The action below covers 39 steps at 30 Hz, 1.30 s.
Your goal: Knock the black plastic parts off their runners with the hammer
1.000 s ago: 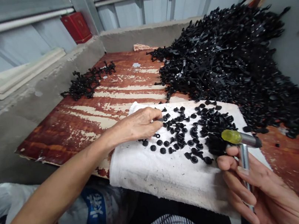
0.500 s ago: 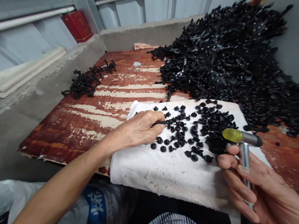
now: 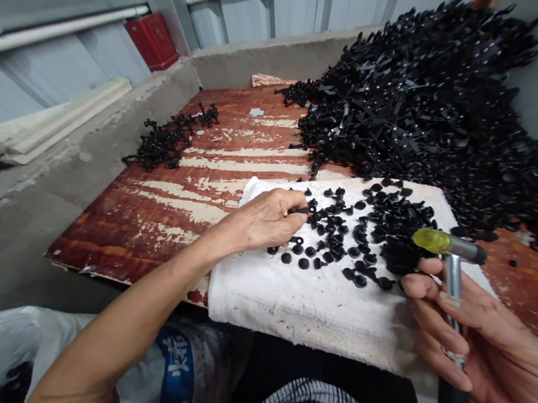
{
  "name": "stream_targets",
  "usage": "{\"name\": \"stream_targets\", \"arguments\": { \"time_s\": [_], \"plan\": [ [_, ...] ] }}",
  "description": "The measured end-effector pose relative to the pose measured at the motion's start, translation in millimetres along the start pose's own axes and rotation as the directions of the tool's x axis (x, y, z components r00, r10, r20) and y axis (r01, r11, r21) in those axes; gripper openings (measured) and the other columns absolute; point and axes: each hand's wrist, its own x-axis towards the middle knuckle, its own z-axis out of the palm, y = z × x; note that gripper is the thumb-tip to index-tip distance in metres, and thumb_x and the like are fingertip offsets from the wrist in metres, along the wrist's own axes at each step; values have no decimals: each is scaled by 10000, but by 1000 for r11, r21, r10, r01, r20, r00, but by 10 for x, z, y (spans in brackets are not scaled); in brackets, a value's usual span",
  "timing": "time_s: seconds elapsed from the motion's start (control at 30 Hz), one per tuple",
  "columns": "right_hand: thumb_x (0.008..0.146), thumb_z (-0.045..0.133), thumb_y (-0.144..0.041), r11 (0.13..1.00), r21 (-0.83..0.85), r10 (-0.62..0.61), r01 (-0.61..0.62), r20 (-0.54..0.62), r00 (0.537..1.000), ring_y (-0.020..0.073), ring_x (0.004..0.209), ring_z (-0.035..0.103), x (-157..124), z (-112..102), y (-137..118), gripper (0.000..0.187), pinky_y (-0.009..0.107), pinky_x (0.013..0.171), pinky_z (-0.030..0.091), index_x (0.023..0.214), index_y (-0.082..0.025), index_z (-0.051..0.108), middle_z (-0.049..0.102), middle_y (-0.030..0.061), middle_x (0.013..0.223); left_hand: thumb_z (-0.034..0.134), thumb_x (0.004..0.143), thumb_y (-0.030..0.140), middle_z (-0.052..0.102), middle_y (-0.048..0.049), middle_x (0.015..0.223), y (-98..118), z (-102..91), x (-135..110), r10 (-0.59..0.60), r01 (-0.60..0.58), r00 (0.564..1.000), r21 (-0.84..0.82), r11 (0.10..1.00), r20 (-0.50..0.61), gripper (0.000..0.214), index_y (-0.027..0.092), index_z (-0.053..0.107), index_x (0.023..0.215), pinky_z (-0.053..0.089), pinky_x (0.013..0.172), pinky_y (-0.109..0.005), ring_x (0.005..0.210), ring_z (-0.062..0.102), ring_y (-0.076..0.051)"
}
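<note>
On the white cloth (image 3: pixel 284 300) over the worn red plywood board (image 3: pixel 147 236), my left hand (image 3: pixel 262 221) pinches a small black plastic part (image 3: pixel 299 210) beside the scattered black parts (image 3: pixel 359 232), while my right hand (image 3: pixel 476 339) grips a yellow-handled metal tool (image 3: pixel 452 275).
</note>
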Motion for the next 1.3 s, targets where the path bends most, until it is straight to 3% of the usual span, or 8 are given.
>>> {"name": "stream_targets", "arguments": {
  "time_s": [0.2,0.63,0.8,1.07,1.17,1.3],
  "plan": [
    [686,785,-214,1000,25,-13,12,22,1000,58,397,434,25,-40,24,241,135,254,396,916,-248,724,662,18,759,414,807,127,355,46,566,101,31,114,86,-87,996,265,960,17,175,198,355,658,244,526,-250,534,330,-95],
    [614,829,-217,999,42,-12,13,-17,1000,66,363,433,31,20,-14,267,146,214,375,866,-226,740,678,23,700,420,874,242,437,47,625,-41,-23,-237,3,-9,997,82,997,79,148,166,510,783,261,494,-223,528,386,-77],
    [620,826,-223,999,30,-18,19,-23,1000,63,364,432,40,8,9,269,143,222,374,873,-233,737,679,22,722,427,854,193,426,44,609,17,-33,-164,65,-79,995,213,974,70,138,172,495,735,265,534,-239,552,378,-89],
    [648,805,-224,999,20,-35,35,15,999,54,369,410,19,21,-7,231,126,237,358,868,-249,738,662,17,716,431,780,84,416,40,614,189,-14,-27,175,-229,969,367,902,174,153,182,443,663,291,592,-255,578,394,-97],
    [654,799,-221,999,37,-27,27,19,999,59,371,417,22,3,-1,230,128,228,355,874,-246,736,669,19,719,445,797,118,406,48,600,170,-87,-52,150,-191,977,326,926,149,125,176,488,694,274,548,-243,549,376,-87],
    [682,778,-209,999,47,-10,8,45,999,63,378,427,36,-40,11,226,132,233,370,899,-249,730,674,21,743,483,813,191,440,50,588,114,-146,-58,89,-112,979,122,986,182,103,155,550,743,270,485,-207,515,383,-72]
  ]
}}
